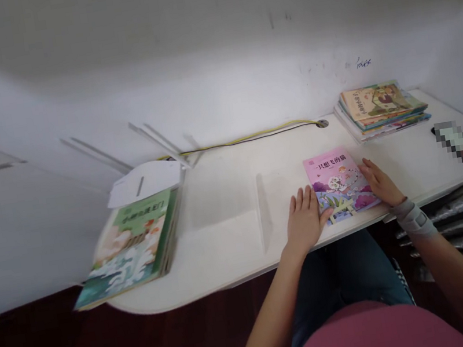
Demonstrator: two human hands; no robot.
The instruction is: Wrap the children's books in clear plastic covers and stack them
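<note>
A pink picture book (340, 177) with a white cat on its cover lies closed and flat on the white desk (227, 256), close to the front edge. My left hand (306, 220) rests at the book's left side, fingers stretched out and thumb over the lower left corner. At the right edge of the book is my right hand (383, 183), its fingers extended along that edge and a pale band on the wrist. Neither hand is lifting the book.
To the left, a stack of picture books (131, 245) overhangs the desk edge beside a white router (145, 181) with antennas. Back right stand more stacked books (382, 108); a phone (461, 143) lies near them. A yellow cable (243, 136) follows the wall. A see-through panel (263, 212) stands mid-desk.
</note>
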